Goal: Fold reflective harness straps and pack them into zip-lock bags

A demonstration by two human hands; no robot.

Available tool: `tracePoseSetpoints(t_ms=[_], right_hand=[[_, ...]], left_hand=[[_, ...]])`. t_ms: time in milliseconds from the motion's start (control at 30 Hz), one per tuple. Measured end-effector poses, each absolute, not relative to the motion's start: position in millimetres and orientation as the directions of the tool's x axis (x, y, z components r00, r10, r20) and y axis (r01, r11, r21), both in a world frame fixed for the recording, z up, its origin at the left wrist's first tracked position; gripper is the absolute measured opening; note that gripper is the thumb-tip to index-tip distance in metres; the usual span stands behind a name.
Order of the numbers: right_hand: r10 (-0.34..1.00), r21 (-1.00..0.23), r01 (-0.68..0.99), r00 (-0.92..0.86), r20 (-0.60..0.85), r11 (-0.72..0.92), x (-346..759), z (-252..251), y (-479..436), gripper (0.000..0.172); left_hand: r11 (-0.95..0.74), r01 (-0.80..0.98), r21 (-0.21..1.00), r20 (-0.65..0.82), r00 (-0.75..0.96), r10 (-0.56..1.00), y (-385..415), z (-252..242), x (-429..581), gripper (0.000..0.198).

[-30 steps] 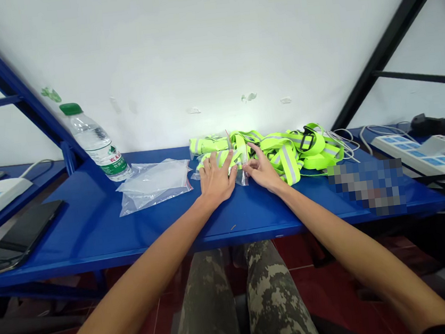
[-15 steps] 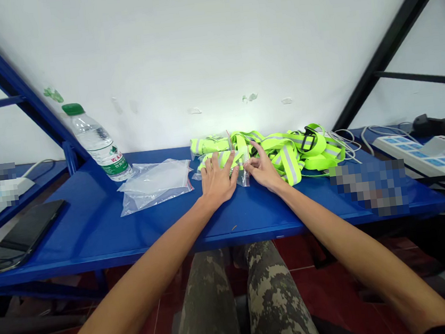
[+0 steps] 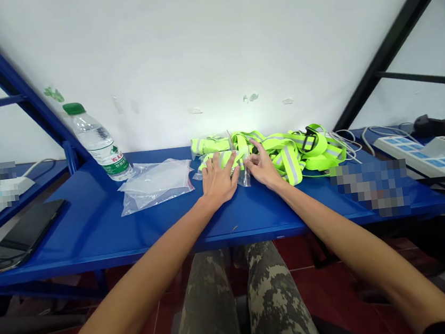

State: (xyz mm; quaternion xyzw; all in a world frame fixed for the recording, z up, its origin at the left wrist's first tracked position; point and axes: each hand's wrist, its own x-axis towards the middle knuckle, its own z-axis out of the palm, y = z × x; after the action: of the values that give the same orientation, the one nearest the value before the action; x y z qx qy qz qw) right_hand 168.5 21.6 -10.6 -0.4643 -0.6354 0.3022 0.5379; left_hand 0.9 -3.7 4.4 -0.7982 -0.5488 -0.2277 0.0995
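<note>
My left hand (image 3: pixel 218 182) lies palm down with its fingers spread over a clear zip bag (image 3: pixel 243 178) that holds a folded neon-yellow reflective strap. At that bag's right edge, my right hand (image 3: pixel 265 170) pinches the plastic between thumb and curled fingers, its index finger stretched out. Part of the bag is hidden under the hands. Just behind them is another bagged neon-yellow strap (image 3: pixel 209 145). To the right of my right hand, loose reflective straps (image 3: pixel 292 161) with grey stripes and a black buckle (image 3: pixel 308 139) lie in a tangled heap.
Flat clear zip bags (image 3: pixel 154 183) are left of my hands, beside a water bottle (image 3: pixel 101 143) with a green cap. A black phone (image 3: pixel 21 235) lies at far left. White cables (image 3: pixel 348 144) and a power strip (image 3: pixel 422 157) are at right. The blue table (image 3: pixel 165 230) meets the wall.
Both hands stay in nearly the same place on the bag. The whole view has shifted very slightly.
</note>
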Motion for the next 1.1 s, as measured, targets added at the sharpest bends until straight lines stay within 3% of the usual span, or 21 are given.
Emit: tracePoseSetpoints(t_ms=[367, 567, 767, 1000, 1100], right_hand=[[0.902, -0.866, 0.316, 0.062, 0.428, 0.389, 170.4, 1.9, 33.3, 0.067], [0.888, -0.845, 0.344, 0.059, 0.455, 0.41, 171.3, 3.7, 41.7, 0.052], [0.929, -0.896, 0.358, 0.156, 0.336, 0.264, 171.4, 1.2, 47.8, 0.031], [0.903, -0.828, 0.458, 0.112, 0.415, 0.324, 173.3, 1.7, 52.5, 0.037], [0.95, -0.866, 0.426, 0.043, 0.308, 0.261, 177.5, 2.7, 44.0, 0.044]], left_hand=[[-0.386, 0.917, 0.101, 0.477, 0.296, 0.827, -3.9, 4.7, 0.7, 0.056], [-0.375, 0.922, 0.097, 0.468, 0.29, 0.835, -3.9, 4.8, 1.3, 0.056], [-0.381, 0.92, 0.089, 0.476, 0.297, 0.828, -3.5, 4.0, 1.0, 0.055], [-0.377, 0.923, 0.083, 0.47, 0.297, 0.831, -5.0, 5.6, 0.9, 0.056], [-0.376, 0.922, 0.09, 0.47, 0.294, 0.832, -5.2, 5.8, 1.0, 0.055]])
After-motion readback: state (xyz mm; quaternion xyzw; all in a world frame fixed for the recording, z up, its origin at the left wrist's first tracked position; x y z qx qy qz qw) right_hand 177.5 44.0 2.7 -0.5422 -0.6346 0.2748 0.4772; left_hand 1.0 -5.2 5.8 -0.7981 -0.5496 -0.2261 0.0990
